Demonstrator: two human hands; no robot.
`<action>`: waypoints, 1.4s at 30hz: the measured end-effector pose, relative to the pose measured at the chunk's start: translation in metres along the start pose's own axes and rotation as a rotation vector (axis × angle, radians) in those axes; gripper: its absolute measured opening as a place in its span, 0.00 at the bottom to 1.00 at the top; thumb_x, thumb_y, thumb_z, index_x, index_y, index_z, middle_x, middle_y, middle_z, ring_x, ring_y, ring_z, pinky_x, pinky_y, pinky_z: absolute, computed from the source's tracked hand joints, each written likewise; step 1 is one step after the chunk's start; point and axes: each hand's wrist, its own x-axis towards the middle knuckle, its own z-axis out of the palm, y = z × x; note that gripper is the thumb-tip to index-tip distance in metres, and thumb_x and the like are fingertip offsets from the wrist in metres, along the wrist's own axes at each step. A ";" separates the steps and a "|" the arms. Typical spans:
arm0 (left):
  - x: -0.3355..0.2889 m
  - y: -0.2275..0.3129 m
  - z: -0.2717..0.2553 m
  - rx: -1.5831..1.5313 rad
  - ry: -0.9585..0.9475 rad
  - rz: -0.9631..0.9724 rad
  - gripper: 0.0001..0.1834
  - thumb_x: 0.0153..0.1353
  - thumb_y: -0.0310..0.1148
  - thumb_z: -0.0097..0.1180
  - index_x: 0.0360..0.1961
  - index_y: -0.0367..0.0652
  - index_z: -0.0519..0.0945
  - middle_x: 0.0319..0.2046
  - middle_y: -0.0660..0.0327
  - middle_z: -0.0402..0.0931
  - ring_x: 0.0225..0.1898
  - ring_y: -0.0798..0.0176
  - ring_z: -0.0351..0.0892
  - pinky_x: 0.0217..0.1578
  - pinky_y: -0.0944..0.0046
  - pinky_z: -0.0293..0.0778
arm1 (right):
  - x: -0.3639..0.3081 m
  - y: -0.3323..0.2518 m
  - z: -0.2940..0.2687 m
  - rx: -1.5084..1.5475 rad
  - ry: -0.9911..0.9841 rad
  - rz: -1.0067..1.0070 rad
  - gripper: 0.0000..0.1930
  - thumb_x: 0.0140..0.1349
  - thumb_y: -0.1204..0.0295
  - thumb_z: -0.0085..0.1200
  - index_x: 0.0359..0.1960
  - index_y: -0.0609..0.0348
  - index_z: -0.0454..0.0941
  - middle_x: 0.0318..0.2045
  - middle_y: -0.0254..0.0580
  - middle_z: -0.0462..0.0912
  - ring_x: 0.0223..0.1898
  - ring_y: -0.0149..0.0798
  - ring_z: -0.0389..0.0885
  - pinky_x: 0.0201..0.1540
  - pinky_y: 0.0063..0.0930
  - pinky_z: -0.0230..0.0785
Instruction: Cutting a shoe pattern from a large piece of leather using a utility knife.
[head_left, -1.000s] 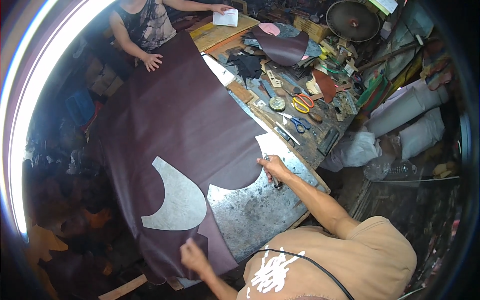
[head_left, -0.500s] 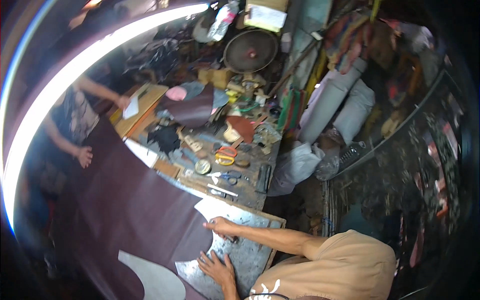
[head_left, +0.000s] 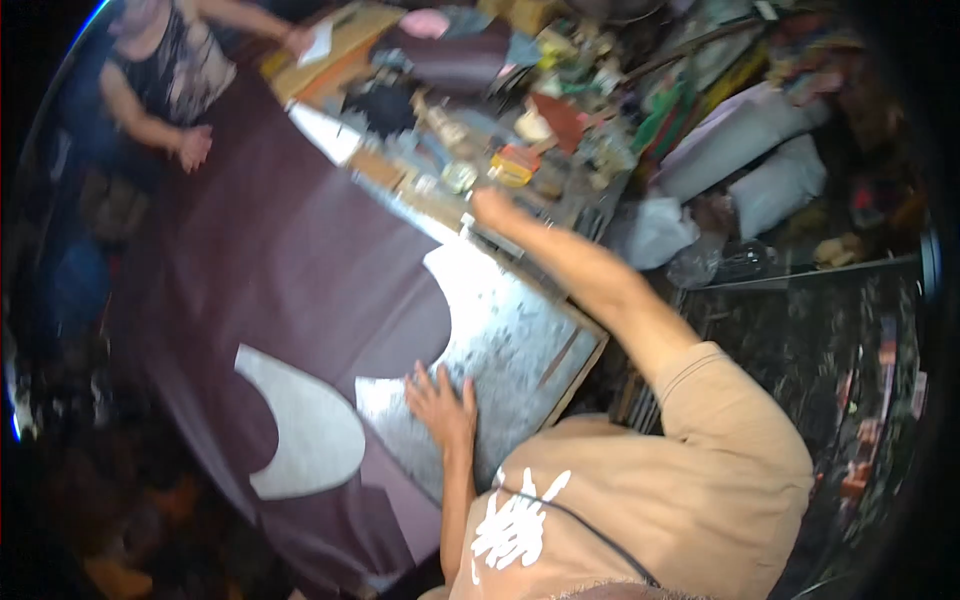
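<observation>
My left hand (head_left: 440, 405) lies with spread fingers on a shiny metal sheet (head_left: 525, 320), close to the curved cut edge of a large maroon leather-like sheet (head_left: 310, 240). Stretched out toward the cluttered tabletop, my right hand (head_left: 490, 208) is over the spot where blue-handled scissors showed before. Motion smears its fingers, so any object in them is hidden. A pale grey, crescent-edged flat piece (head_left: 325, 435) rests on the maroon sheet, left of my left hand. Just past my right hand are a round tape roll (head_left: 458, 178) and orange-yellow scissors (head_left: 515, 165).
Across the sheet stands another person, one hand (head_left: 195, 148) by its edge, the other holding white paper (head_left: 318, 45). Scraps, including a rust-brown piece (head_left: 557, 122), crowd the tabletop. Wrapped rolls (head_left: 735, 145) lean at the right. A wooden edge (head_left: 580, 375) borders the metal sheet.
My right hand has left the leather's cut edge and reached away to the tools on the tabletop. My left hand stays on the metal sheet. The view has shifted, showing more of the near side.
</observation>
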 end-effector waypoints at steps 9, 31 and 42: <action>-0.001 0.007 0.016 -0.045 -0.024 0.041 0.29 0.62 0.49 0.58 0.59 0.42 0.75 0.68 0.42 0.57 0.69 0.31 0.50 0.67 0.34 0.47 | -0.018 0.030 0.010 0.028 0.167 -0.010 0.11 0.55 0.79 0.48 0.39 0.71 0.76 0.38 0.67 0.82 0.41 0.64 0.83 0.43 0.55 0.75; -0.002 0.005 0.012 -0.109 0.021 0.009 0.29 0.58 0.48 0.63 0.57 0.43 0.76 0.67 0.44 0.59 0.69 0.34 0.51 0.67 0.35 0.46 | 0.135 -0.104 -0.178 0.442 0.193 0.035 0.31 0.60 0.59 0.61 0.62 0.64 0.71 0.33 0.52 0.84 0.26 0.37 0.83 0.27 0.29 0.78; 0.003 0.009 0.010 -0.109 0.029 0.024 0.30 0.57 0.48 0.64 0.57 0.42 0.77 0.67 0.44 0.60 0.69 0.34 0.51 0.67 0.36 0.47 | 0.162 -0.092 -0.188 0.779 0.289 0.027 0.42 0.51 0.49 0.68 0.56 0.76 0.72 0.27 0.46 0.83 0.24 0.32 0.82 0.24 0.26 0.76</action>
